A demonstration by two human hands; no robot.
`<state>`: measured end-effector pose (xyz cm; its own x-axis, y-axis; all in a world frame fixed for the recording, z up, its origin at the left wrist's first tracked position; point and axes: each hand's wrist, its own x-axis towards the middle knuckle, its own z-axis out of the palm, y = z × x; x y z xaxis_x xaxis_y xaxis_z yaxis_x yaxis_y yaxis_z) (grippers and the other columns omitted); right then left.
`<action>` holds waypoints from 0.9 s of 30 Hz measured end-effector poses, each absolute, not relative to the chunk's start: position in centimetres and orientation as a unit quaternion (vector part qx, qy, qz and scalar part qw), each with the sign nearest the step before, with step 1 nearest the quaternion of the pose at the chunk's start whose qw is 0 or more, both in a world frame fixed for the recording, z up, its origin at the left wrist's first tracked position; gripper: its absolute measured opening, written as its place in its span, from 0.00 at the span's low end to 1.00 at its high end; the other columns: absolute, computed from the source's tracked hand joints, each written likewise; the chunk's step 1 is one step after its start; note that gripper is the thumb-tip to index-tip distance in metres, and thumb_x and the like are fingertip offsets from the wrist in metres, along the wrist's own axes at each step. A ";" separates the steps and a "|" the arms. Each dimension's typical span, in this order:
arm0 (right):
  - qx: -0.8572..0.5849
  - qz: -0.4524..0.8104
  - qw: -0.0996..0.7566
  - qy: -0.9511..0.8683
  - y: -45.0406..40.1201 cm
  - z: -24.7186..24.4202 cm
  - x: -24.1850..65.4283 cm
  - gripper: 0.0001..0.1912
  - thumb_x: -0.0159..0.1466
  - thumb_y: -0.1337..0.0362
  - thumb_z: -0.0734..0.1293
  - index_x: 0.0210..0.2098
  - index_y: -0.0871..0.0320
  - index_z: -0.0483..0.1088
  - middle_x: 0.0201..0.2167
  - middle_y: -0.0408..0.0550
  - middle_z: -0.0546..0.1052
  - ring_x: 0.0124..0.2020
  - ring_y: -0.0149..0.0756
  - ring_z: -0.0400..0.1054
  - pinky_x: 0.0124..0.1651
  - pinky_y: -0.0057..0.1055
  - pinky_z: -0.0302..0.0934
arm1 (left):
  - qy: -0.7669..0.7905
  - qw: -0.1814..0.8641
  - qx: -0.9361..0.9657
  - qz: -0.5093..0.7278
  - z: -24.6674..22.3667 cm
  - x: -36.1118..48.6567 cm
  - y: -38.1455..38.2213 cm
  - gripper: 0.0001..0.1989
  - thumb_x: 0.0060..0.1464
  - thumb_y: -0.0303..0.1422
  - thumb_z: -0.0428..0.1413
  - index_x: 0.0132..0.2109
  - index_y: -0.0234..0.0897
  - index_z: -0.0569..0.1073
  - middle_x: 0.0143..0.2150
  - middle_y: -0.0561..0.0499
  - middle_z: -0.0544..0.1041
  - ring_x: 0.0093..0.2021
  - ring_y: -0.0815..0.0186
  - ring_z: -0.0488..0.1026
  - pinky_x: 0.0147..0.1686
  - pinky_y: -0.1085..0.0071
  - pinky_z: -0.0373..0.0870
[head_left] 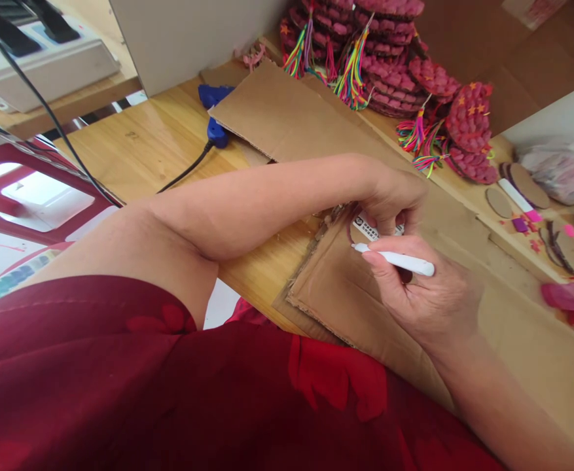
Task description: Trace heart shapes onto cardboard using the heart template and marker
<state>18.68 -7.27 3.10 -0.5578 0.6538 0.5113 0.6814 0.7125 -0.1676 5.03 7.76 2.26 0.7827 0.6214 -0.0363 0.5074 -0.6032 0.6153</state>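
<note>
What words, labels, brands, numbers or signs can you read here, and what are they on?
Nothing legible to quote.
White piece by the left hand: dark print, too small and blurred.
Pale patch on the brown panel: reddish marks, unreadable.
White pen: no lettering visible.

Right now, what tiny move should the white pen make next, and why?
Perhaps slide the white pen slowly along the edge of the labelled piece, because the right hand holds its tip close to that edge while the left hand is on the piece.
</note>
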 end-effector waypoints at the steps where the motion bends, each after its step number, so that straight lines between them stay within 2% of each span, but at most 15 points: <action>1: -0.378 -0.022 0.282 -0.881 -7.3 3.0 18.8 0.02 0.69 0.63 0.71 0.40 0.52 0.73 0.32 0.40 0.83 0.31 0.30 0.78 0.36 0.27 0.67 | 0.280 0.322 0.902 0.068 2.2 5.1 7.9 0.21 0.48 0.27 0.66 0.51 0.44 0.86 0.36 0.62 0.80 0.43 0.68 0.76 0.45 0.75 0.64; 3: -0.379 -0.020 0.287 -0.880 -7.4 2.9 19.3 0.02 0.70 0.63 0.71 0.40 0.53 0.74 0.33 0.39 0.83 0.31 0.29 0.78 0.37 0.25 0.67 | 0.213 0.339 0.916 0.027 2.1 5.2 8.2 0.23 0.49 0.29 0.66 0.54 0.45 0.85 0.37 0.61 0.79 0.46 0.68 0.75 0.45 0.76 0.63; 9: -0.398 -0.024 0.281 -0.873 -7.9 2.7 20.6 0.05 0.69 0.61 0.72 0.41 0.56 0.77 0.35 0.42 0.85 0.34 0.30 0.80 0.39 0.25 0.67 | 0.217 0.332 0.918 0.019 2.5 5.2 8.3 0.28 0.48 0.31 0.69 0.58 0.43 0.82 0.40 0.60 0.77 0.49 0.67 0.71 0.46 0.76 0.60; 17: -0.411 -0.050 0.270 -0.869 -8.4 2.9 21.6 0.07 0.70 0.61 0.71 0.40 0.59 0.79 0.33 0.46 0.85 0.33 0.32 0.80 0.38 0.26 0.68 | 0.228 0.321 0.919 0.020 3.0 5.2 7.7 0.27 0.51 0.28 0.68 0.59 0.41 0.81 0.40 0.62 0.77 0.47 0.70 0.70 0.46 0.74 0.56; 23: -0.425 -0.054 0.264 -0.864 -8.5 2.9 22.0 0.06 0.70 0.62 0.71 0.40 0.58 0.79 0.33 0.46 0.85 0.31 0.31 0.79 0.36 0.27 0.68 | 0.234 0.319 0.918 0.021 2.7 5.2 7.8 0.27 0.50 0.31 0.68 0.58 0.45 0.82 0.42 0.62 0.77 0.46 0.71 0.71 0.44 0.76 0.58; 27: -0.431 -0.054 0.266 -0.861 -8.7 2.9 22.2 0.06 0.70 0.62 0.71 0.39 0.57 0.79 0.32 0.46 0.84 0.30 0.31 0.78 0.35 0.27 0.67 | 0.227 0.313 0.922 0.025 2.7 5.1 7.9 0.28 0.48 0.33 0.70 0.58 0.44 0.82 0.41 0.60 0.77 0.45 0.71 0.70 0.43 0.76 0.58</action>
<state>22.18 -8.68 2.86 -0.4870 0.7131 0.5043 0.7706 0.6226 -0.1363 5.10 7.89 2.67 0.8959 0.4337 -0.0961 0.4026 -0.7014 0.5882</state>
